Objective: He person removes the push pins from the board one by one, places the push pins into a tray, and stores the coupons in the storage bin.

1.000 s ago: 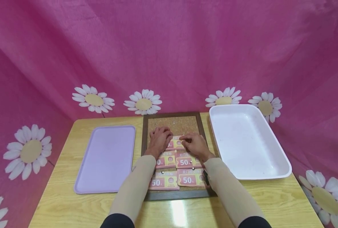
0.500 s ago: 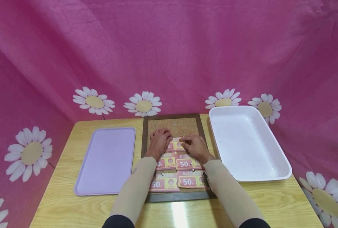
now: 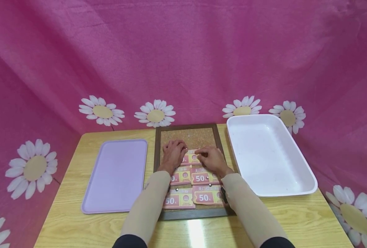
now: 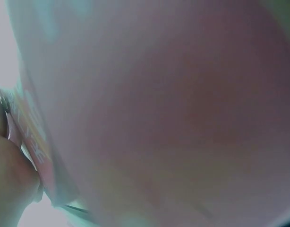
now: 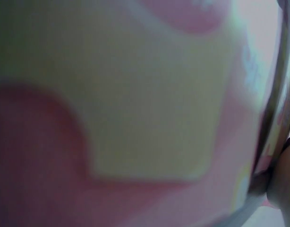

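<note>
A pink and yellow coupon (image 3: 190,157) lies on the upper middle of a framed cork board (image 3: 199,135), in the head view. My left hand (image 3: 172,155) holds its left end with curled fingers, covering part of the print. At the other end, my right hand (image 3: 213,161) pinches the coupon between thumb and index finger. Below it are more coupons in two rows, among them one marked 50 (image 3: 202,176). Small round pin heads, such as this pin (image 3: 210,185), show on the lower coupons. Both wrist views are mostly filled by blurred coupon print, with fingers only at the edge.
A flat lilac tray (image 3: 116,175) lies left of the board. To the right stands a deep white tub (image 3: 270,158). All rest on a wooden table (image 3: 64,206), with a pink flowered curtain (image 3: 183,62) behind it.
Both hands keep their places at the coupon. The head view has shifted very slightly; nothing else visibly moves.
</note>
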`<state>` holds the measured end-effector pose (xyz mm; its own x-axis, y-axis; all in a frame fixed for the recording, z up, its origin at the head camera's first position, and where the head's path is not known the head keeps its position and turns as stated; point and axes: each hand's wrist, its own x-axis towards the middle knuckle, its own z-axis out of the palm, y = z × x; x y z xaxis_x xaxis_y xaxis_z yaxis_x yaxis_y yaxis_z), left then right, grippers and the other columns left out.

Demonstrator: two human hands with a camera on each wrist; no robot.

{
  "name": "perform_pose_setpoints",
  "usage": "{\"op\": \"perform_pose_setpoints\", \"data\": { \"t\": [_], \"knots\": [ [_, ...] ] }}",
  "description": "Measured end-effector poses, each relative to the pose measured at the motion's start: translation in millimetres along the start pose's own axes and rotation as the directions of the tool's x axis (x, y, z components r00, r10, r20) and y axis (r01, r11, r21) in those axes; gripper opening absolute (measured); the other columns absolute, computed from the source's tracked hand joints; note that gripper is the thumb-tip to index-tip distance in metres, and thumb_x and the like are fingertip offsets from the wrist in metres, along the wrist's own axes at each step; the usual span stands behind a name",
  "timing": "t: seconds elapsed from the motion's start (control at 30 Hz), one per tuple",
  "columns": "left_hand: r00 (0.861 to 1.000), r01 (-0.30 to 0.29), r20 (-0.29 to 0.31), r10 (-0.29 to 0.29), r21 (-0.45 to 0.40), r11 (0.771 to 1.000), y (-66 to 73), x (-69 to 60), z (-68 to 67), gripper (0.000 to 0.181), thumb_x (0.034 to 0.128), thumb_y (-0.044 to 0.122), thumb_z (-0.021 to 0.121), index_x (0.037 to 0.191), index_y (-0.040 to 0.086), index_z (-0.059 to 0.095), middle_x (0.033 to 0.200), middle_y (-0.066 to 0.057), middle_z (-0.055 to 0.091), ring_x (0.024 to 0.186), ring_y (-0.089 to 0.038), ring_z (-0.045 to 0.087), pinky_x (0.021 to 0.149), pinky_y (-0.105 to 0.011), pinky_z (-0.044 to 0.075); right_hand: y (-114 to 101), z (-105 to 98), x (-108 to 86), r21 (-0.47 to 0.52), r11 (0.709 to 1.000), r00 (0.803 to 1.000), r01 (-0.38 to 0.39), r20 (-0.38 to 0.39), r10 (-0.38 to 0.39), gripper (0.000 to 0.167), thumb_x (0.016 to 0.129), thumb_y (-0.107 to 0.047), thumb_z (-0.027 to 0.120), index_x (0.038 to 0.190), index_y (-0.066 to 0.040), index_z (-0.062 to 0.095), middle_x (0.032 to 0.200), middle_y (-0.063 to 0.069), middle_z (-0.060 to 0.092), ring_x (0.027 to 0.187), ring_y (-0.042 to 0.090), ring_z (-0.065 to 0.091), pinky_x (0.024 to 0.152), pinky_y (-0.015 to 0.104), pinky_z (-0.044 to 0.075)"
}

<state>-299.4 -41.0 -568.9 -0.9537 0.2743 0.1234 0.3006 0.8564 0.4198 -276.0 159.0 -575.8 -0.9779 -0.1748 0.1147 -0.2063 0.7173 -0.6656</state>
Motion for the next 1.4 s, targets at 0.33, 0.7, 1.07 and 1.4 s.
{"op": "perform_pose_setpoints", "data": {
  "t": [0.33,0.7,1.07,1.4],
  "knots": [
    [1.0,0.01,0.01,-0.01,-0.009,1.0,1.0,-0.6,-1.4,0.021,0.099,0.034,0.052,0.102,0.022,0.068,0.134,0.002,0.055,0.124,-0.022,0.044,0.107,-0.05,0.025,1,1,0.7,-0.017,1.0,1.0,0.003,0.002,-0.003,0.018,0.088,-0.025,0.066,0.103,-0.029,0.075,0.099,-0.01,0.069,0.082,0.01,0.059,0.08,0.033,0.046],
    [1.0,-0.027,0.011,0.028,-0.066,0.997,3.4,-1.0,-9.9,0.02,0.0988,0.031,0.053,0.104,0.019,0.068,0.135,0.0,0.055,0.127,-0.024,0.046,0.106,-0.05,0.028,-3,-2,0.3,0.041,0.997,0.998,-0.057,0.029,0.056,0.018,0.086,-0.023,0.068,0.103,-0.028,0.075,0.094,-0.008,0.068,0.078,0.011,0.058,0.073,0.03,0.046],
    [0.997,-0.072,-0.019,0.071,-0.065,0.995,2.2,1.9,-18.4,0.019,0.0978,0.03,0.054,0.104,0.019,0.068,0.137,0.0,0.054,0.131,-0.023,0.046,0.11,-0.049,0.031,-2,-5,0.7,0.212,0.962,0.984,-0.17,0.097,0.152,0.021,0.084,-0.019,0.072,0.106,-0.022,0.074,0.089,-0.002,0.069,0.075,0.013,0.061,0.069,0.027,0.049],
    [0.977,-0.17,-0.141,0.163,-0.038,0.985,-6.2,2.2,-24.9,0.018,0.0938,0.024,0.059,0.103,0.013,0.07,0.128,-0.007,0.061,0.122,-0.025,0.054,0.104,-0.046,0.038,-2,-11,5.9,0.284,0.952,0.993,-0.116,0.067,0.101,0.025,0.085,-0.012,0.069,0.109,-0.012,0.072,0.092,0.007,0.069,0.076,0.014,0.058,0.067,0.025,0.047]
  ]
}}
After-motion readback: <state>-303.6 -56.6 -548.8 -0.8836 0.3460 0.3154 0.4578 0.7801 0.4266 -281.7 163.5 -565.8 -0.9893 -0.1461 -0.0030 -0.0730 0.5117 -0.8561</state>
